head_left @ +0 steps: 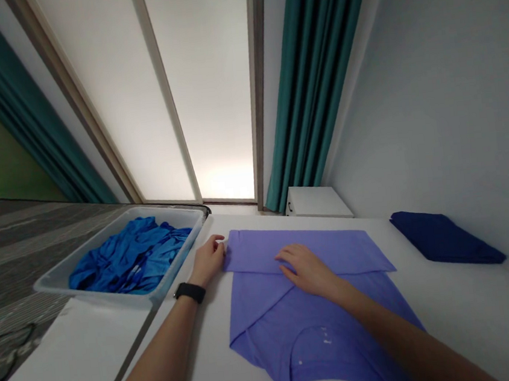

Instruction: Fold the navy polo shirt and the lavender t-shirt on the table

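Observation:
A purple T-shirt (266,304) lies on the white table, its neckline toward me and its far part folded over in a wide band. At the left end of that band, my left hand (209,259) touches the edge, with thumb and fingers curled at the cloth; whether fabric is between them is hard to see. My right hand (306,270) rests on the middle of the band, palm down, fingers extended and slightly bent. A black watch (190,292) is on my left wrist.
A clear plastic bin (170,208) with crumpled blue clothes (134,257) stands left of the white table (218,364). Folded navy cloth (444,237) lies at the right by the wall. A white cabinet (317,201) stands beyond the table, before a green curtain (316,81).

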Demonstrator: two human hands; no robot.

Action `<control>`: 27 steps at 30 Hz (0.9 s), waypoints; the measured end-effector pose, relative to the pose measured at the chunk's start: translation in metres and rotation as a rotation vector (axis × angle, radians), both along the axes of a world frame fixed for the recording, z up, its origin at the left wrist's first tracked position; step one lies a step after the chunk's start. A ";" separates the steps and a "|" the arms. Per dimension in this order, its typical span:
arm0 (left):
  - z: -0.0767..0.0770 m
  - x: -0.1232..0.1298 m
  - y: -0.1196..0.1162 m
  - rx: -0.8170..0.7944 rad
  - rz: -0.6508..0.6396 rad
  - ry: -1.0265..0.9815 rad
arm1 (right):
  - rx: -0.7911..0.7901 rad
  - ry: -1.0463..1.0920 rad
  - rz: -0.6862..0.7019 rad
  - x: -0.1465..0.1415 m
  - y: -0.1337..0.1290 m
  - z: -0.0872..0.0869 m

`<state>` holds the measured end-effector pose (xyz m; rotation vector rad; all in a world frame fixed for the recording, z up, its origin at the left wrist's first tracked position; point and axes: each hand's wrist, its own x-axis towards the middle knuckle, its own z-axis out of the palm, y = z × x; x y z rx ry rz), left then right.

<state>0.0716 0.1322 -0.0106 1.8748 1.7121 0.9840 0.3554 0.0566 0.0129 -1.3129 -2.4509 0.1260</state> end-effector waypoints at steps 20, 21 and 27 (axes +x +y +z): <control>-0.006 -0.003 0.006 0.076 0.072 -0.351 | -0.019 -0.022 -0.086 -0.112 0.044 0.005; -0.007 -0.003 0.006 0.076 0.064 -0.348 | -0.050 0.052 -0.124 -0.108 0.049 0.008; -0.012 0.001 0.012 0.100 0.039 -0.244 | -0.065 0.387 -0.183 -0.082 0.081 0.025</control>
